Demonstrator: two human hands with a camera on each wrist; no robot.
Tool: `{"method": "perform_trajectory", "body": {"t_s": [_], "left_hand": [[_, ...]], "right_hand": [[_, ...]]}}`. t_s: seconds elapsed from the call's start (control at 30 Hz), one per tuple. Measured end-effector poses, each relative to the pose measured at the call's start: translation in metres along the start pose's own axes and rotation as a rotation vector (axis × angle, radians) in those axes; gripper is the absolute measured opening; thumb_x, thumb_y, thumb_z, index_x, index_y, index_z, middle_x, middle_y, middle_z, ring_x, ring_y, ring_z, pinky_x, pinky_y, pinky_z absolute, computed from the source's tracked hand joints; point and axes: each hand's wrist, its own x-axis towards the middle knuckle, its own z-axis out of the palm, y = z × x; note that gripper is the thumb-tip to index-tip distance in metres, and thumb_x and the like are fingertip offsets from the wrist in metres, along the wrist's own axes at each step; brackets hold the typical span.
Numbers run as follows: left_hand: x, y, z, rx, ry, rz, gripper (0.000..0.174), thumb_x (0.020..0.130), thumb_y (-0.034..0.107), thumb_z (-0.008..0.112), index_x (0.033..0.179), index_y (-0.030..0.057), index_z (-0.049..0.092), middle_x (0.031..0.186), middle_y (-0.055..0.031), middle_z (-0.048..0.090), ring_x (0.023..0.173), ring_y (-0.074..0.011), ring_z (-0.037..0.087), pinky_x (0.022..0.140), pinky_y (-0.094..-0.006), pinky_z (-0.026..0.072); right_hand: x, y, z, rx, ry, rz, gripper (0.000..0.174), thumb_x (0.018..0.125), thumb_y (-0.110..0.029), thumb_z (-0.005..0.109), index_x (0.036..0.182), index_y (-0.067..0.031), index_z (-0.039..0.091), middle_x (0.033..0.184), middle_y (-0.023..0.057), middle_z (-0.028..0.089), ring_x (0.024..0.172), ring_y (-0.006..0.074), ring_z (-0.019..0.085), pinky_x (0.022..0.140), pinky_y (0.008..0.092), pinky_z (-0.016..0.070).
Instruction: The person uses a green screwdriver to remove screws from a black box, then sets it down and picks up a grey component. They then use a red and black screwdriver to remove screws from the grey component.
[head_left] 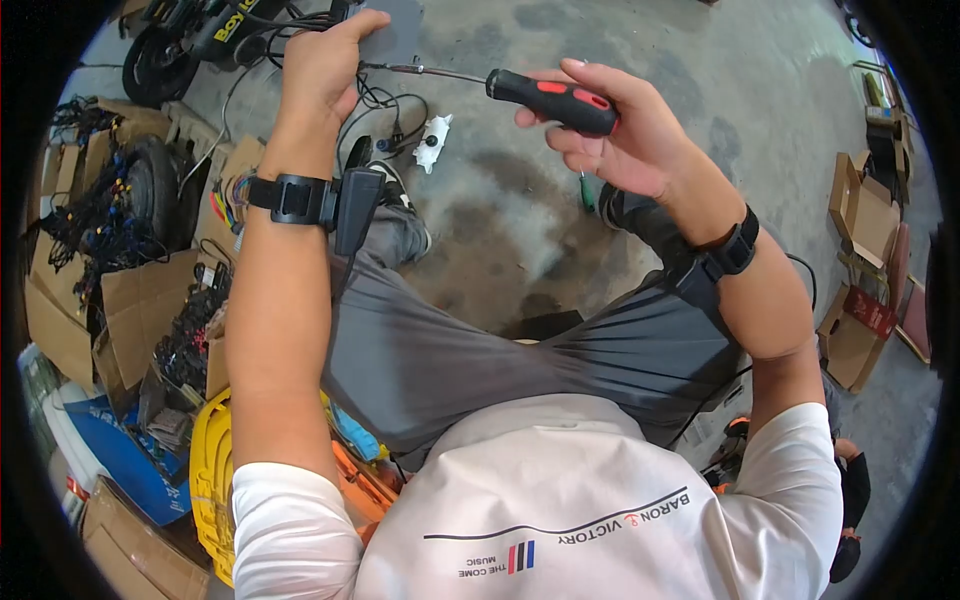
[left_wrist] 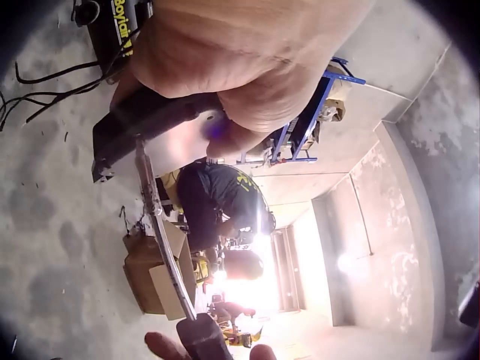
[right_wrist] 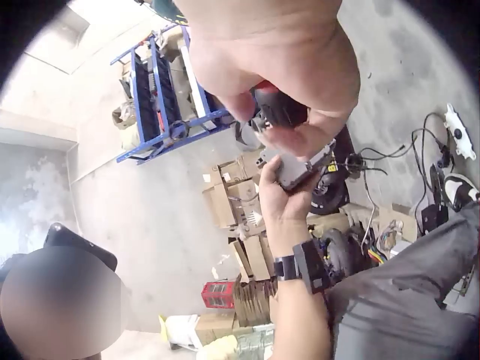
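Observation:
A screwdriver with a black and red handle lies in my right hand, fingers and thumb curled loosely round it. Its long shaft points left, towards my left hand. That hand grips a flat grey and black device, mostly hidden behind the hand in the head view. In the left wrist view the shaft reaches up to the dark edge of the device, its tip at or close to that edge. From the right wrist, my right hand partly covers the handle.
A white part and black cables lie on the floor between the feet. Cardboard boxes with wiring, a tyre and a yellow plastic item are at left. More boxes stand at right. A green-handled tool lies near the right foot.

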Motion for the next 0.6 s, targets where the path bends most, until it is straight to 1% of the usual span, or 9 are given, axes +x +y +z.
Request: {"method": "perform_trajectory", "body": {"t_s": [0.03, 0.1, 0.23, 0.3, 0.33, 0.4, 0.43, 0.5, 0.6], "left_hand": [[0.007, -0.006, -0.005, -0.014, 0.017, 0.015, 0.028, 0.075, 0.007, 0.079, 0.093, -0.0114, 0.069, 0.096, -0.0133, 0.068, 0.086, -0.0211, 0.066, 0.080, -0.0311, 0.0523], [0.011, -0.007, -0.007, -0.027, 0.032, 0.029, 0.028, 0.075, 0.007, 0.079, 0.093, -0.0116, 0.068, 0.095, -0.0131, 0.068, 0.085, -0.0210, 0.066, 0.080, -0.0311, 0.0525], [0.008, -0.004, -0.003, 0.067, 0.091, 0.009, 0.027, 0.075, 0.008, 0.079, 0.091, -0.0113, 0.068, 0.093, -0.0126, 0.068, 0.081, -0.0207, 0.066, 0.075, -0.0311, 0.0526], [0.007, -0.007, -0.004, 0.171, 0.136, -0.010, 0.027, 0.075, 0.008, 0.079, 0.090, -0.0110, 0.068, 0.092, -0.0128, 0.068, 0.080, -0.0207, 0.066, 0.074, -0.0311, 0.0524], [0.013, -0.011, -0.006, 0.092, 0.114, 0.021, 0.027, 0.075, 0.008, 0.080, 0.090, -0.0108, 0.068, 0.092, -0.0125, 0.068, 0.080, -0.0204, 0.066, 0.073, -0.0309, 0.0521], [0.013, -0.008, -0.004, 0.012, 0.091, 0.053, 0.027, 0.074, 0.009, 0.080, 0.090, -0.0106, 0.069, 0.092, -0.0122, 0.069, 0.080, -0.0202, 0.066, 0.073, -0.0306, 0.0517], [0.012, -0.007, -0.005, 0.049, 0.091, 0.035, 0.027, 0.075, 0.009, 0.080, 0.091, -0.0106, 0.069, 0.092, -0.0120, 0.069, 0.080, -0.0200, 0.066, 0.073, -0.0304, 0.0516], [0.012, -0.008, -0.007, 0.084, 0.094, 0.014, 0.027, 0.075, 0.008, 0.080, 0.091, -0.0106, 0.069, 0.092, -0.0118, 0.069, 0.080, -0.0199, 0.066, 0.073, -0.0301, 0.0515], [0.011, -0.007, -0.012, -0.039, 0.020, 0.103, 0.028, 0.074, 0.011, 0.081, 0.090, -0.0094, 0.069, 0.091, -0.0110, 0.069, 0.079, -0.0197, 0.066, 0.073, -0.0299, 0.0510]], "right_hand": [[0.003, 0.001, -0.011, 0.000, -0.001, 0.001, 0.032, 0.097, -0.019, 0.057, 0.123, -0.0010, 0.058, 0.096, 0.0136, 0.065, 0.062, 0.0106, 0.051, 0.055, 0.0253, 0.0433], [0.011, 0.003, -0.028, 0.253, -0.357, 0.249, 0.026, 0.098, -0.021, 0.054, 0.118, -0.0040, 0.058, 0.094, 0.0138, 0.064, 0.061, 0.0115, 0.053, 0.052, 0.0250, 0.0423], [0.005, 0.007, -0.009, -0.012, -0.123, 0.150, 0.029, 0.097, -0.022, 0.056, 0.120, -0.0036, 0.060, 0.086, 0.0111, 0.063, 0.059, 0.0109, 0.052, 0.053, 0.0240, 0.0423], [0.007, 0.014, 0.009, -0.982, 0.239, -0.172, 0.036, 0.096, -0.019, 0.059, 0.129, -0.0046, 0.059, 0.073, 0.0056, 0.057, 0.050, 0.0074, 0.042, 0.044, 0.0271, 0.0363], [0.008, 0.016, 0.007, -0.982, 0.239, -0.172, 0.036, 0.096, -0.019, 0.059, 0.129, -0.0046, 0.059, 0.073, 0.0056, 0.057, 0.050, 0.0074, 0.042, 0.044, 0.0271, 0.0363], [0.011, 0.020, 0.003, -1.574, 0.169, -0.756, 0.035, 0.092, -0.016, 0.063, 0.125, -0.0059, 0.062, 0.074, 0.0099, 0.061, 0.057, 0.0181, 0.056, 0.054, 0.0347, 0.0458], [0.010, 0.019, 0.004, -1.575, 0.169, -0.757, 0.035, 0.092, -0.016, 0.063, 0.125, -0.0059, 0.062, 0.074, 0.0099, 0.061, 0.057, 0.0181, 0.056, 0.054, 0.0347, 0.0458], [0.006, 0.016, 0.010, -1.871, 0.171, -0.771, 0.041, 0.088, -0.014, 0.065, 0.128, -0.0068, 0.060, 0.084, 0.0148, 0.065, 0.069, 0.0299, 0.063, 0.065, 0.0395, 0.0500], [0.004, 0.017, 0.015, -1.935, 0.211, -0.769, 0.043, 0.086, -0.013, 0.065, 0.128, -0.0080, 0.060, 0.087, 0.0166, 0.067, 0.071, 0.0353, 0.062, 0.066, 0.0386, 0.0505]]}}
